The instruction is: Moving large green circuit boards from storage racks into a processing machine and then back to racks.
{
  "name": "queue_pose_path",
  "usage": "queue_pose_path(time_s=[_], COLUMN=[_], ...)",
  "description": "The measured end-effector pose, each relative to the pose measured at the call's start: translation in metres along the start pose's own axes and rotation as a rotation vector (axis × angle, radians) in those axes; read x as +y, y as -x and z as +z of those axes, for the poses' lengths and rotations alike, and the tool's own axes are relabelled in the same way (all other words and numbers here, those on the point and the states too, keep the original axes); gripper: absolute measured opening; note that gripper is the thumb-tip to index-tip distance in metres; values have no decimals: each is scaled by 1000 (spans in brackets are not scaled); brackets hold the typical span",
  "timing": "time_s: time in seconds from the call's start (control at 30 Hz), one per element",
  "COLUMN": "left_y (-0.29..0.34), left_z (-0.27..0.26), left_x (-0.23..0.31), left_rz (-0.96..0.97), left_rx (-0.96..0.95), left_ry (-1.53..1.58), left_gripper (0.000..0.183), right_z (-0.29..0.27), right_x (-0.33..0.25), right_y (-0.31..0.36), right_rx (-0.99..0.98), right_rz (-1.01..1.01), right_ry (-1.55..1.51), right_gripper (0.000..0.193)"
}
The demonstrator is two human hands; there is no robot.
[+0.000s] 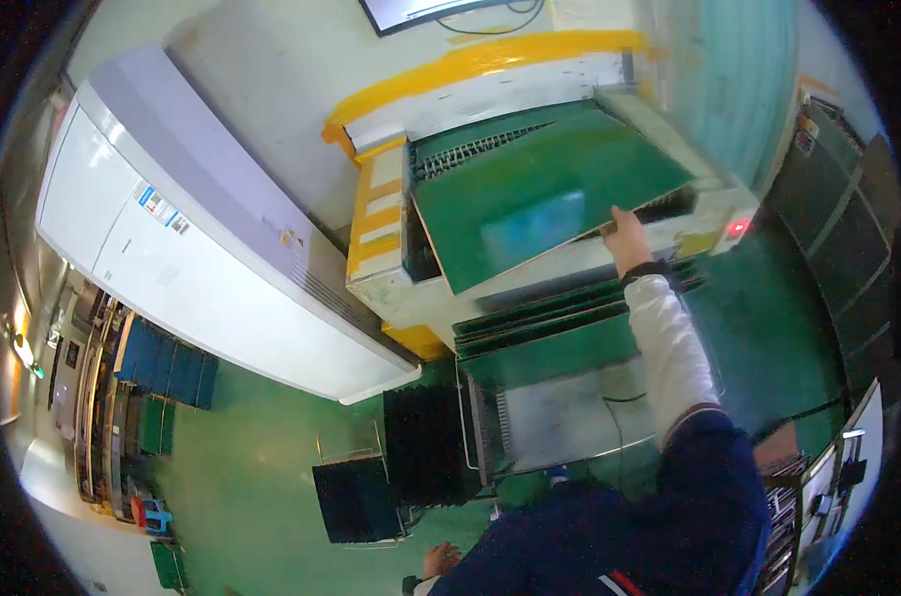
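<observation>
Gripping hand: in the head view, the right hand (pixel 625 241), toward 2 o'clock, has its fingers clamped on the near edge of the board (pixel 560 184).
Low hand: the left hand (pixel 441 558) hangs at 6 o'clock, well apart from the board; whether its fingers are together I cannot tell.
Board place: toward 1 o'clock, askew over the machine (pixel 376 283), one near corner jutting past the front.
Slip risk: a one-handed hold at one edge could let the sheet swing or drop.
Scrape risk: the skewed lie might knock a corner on the frame or drag the face over the wheels (pixel 480 151).
Board finish: thin, flat, glossy green, mirroring a pale bluish patch.
Machine body: white, boxy, banded with yellow.
Wheels: dark, ribbed rows.
</observation>
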State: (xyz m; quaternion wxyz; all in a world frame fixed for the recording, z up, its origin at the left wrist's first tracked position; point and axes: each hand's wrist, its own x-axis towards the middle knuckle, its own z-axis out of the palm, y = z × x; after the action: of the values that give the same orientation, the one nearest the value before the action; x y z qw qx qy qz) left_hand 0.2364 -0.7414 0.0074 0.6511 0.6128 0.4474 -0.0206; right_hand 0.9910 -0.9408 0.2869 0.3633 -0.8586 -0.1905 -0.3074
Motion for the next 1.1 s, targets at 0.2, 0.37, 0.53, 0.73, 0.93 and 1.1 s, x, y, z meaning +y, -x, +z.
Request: queue_pose_path(time_s=[0.2,0.37,0.53,0.73,0.93,1.1], left_y=[3,5,-22,-32,-14,-2], left_z=[19,24,18,2,30,32], left_x=[52,68,50,8,70,72], left_rz=[184,198,340,-83,-296,-290], left_rx=[63,63,-18,69,110,126], left_ry=[-388,-284,-686,291,428,366], left_gripper=[18,19,21,24,23,22], right_z=[17,54,27,31,46,66], right_x=[2,21,43,-38,-60,-53], right_y=[0,-6,-18,-27,-3,-15], right_rx=[-263,-402,-703,-694,-455,-355], right_rz=[83,942,1028,146,-158,-209], right_ry=[67,-1331,-916,-99,99,123], right_gripper=[17,18,25,36,48,50])
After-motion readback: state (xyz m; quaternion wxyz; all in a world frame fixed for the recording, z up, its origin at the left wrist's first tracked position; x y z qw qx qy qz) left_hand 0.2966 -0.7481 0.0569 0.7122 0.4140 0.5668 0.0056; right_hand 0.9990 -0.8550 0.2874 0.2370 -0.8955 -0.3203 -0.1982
